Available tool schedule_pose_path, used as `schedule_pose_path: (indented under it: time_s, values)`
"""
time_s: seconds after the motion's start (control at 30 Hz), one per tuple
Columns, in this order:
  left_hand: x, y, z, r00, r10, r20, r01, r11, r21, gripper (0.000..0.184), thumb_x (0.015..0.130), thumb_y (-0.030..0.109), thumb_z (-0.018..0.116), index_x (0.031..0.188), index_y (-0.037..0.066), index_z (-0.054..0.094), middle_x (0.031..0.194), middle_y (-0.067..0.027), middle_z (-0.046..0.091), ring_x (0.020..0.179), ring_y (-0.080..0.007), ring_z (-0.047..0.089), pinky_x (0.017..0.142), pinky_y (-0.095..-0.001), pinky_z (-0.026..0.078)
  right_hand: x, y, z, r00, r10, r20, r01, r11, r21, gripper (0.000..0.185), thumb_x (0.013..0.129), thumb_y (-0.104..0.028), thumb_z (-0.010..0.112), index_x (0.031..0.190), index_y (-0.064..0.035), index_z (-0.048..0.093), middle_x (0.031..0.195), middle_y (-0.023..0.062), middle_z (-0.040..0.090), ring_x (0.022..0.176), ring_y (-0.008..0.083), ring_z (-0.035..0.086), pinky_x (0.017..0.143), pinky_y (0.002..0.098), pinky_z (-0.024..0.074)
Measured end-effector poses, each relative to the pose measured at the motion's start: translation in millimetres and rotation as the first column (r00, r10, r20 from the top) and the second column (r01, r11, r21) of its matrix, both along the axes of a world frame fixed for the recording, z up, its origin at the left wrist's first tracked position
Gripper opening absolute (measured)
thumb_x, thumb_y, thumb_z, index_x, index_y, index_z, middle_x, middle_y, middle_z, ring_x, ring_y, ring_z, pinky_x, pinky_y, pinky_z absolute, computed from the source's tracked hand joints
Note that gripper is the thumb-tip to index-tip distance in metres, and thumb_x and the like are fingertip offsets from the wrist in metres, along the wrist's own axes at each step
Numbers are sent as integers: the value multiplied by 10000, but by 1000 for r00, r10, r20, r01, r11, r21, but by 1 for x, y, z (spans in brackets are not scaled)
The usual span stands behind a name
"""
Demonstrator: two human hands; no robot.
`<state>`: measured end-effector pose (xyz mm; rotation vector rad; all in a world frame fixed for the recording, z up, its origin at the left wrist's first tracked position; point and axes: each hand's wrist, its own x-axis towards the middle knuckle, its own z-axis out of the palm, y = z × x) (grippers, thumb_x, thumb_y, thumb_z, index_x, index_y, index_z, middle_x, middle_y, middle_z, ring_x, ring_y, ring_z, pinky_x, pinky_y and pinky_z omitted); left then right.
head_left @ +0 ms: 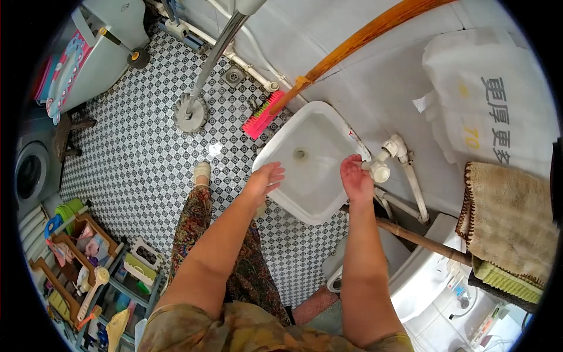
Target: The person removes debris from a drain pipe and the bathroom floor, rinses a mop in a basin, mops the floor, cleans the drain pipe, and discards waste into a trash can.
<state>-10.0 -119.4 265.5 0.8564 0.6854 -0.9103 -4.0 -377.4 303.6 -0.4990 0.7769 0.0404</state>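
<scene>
Below me stands a white mop sink (272, 201) with a round drain (301, 154) in its bottom. My left hand (264, 183) hovers at its near left rim, fingers stretched out and holding nothing. Over the right rim, my right hand (356, 179) is open, palm up with slightly curled fingers. Right beside those fingertips is a white plastic tap (380, 169); whether they touch it I cannot tell. Between the sink and a floor drain (233, 76) lies a pink brush (264, 114), with a long orange-brown wooden handle (363, 36) rising against the wall.
A grey pole (217, 56) ends in a round disc (190, 114) on the patterned floor. Lower left, a shelf rack (126, 276) holds brushes and baskets. Folded towels (510, 217), a plastic bag (469, 88) and a wooden stick (416, 237) are on the right.
</scene>
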Motion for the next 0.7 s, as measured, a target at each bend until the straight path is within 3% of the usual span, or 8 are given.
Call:
schedule_pose_path:
  time_s: [0.07,0.2,0.27,0.3,0.33,0.5,0.6,0.7]
  values:
    - [-1,7,-1,1000,1,-7,-1,1000,-31,393,867,281,323,1174,47,395,1121,-87,481,1012,-180,464,883,-306,346,3,6,-13,955,-167,246,92,953,290,89,756,-120,491,752,-31,500,725,46,505,653,157,478,582,239,400]
    - [-5,28,-5,999,38,15,-37,998,-45,390,871,290,316,1171,54,397,1113,-85,491,1004,-174,473,860,-292,365,4,21,-17,911,-367,187,227,825,517,113,766,-108,434,733,-48,524,660,46,500,605,166,453,549,273,370]
    - [-4,40,-3,998,64,16,-64,997,-38,379,866,289,354,1175,73,395,1134,-62,467,1000,-172,470,853,-287,371,8,36,-12,953,-148,-264,117,985,-127,163,787,-143,436,808,-30,552,747,75,545,704,184,498,648,298,402]
    - [-2,45,-2,996,85,-1,-85,996,11,374,861,284,380,1175,81,396,1147,-46,449,998,-171,466,852,-287,371,0,30,-25,835,188,-517,-437,798,-415,217,804,-183,447,917,-21,536,850,70,550,773,158,497,692,283,398]
    - [3,51,-1,994,110,-15,-109,992,59,371,855,278,406,1175,90,397,1160,-29,431,996,-170,463,852,-286,372,-12,22,-41,529,308,-791,-844,286,-453,302,821,-224,458,1026,-13,520,953,66,554,843,133,497,736,268,393]
    - [30,95,12,982,189,9,-189,980,57,338,860,245,409,1172,116,404,1181,-7,406,1007,-161,448,856,-300,371,-22,44,-24,650,338,-680,-750,140,-647,345,808,-200,503,1107,-31,480,1031,39,519,886,112,472,796,251,370]
    - [49,127,27,981,187,41,-190,978,83,332,861,238,408,1169,112,409,1197,-7,398,1020,-160,438,865,-302,363,10,91,26,691,368,-622,-713,208,-669,358,807,-167,496,1127,-14,453,1071,106,512,963,150,475,838,257,355]
    - [61,161,40,970,236,61,-241,964,109,341,864,233,397,1182,111,397,1207,-16,393,1033,-166,428,870,-312,355,54,139,73,825,488,-286,-499,388,-775,460,800,-79,485,1228,-35,321,1211,126,390,1071,187,422,904,283,323]
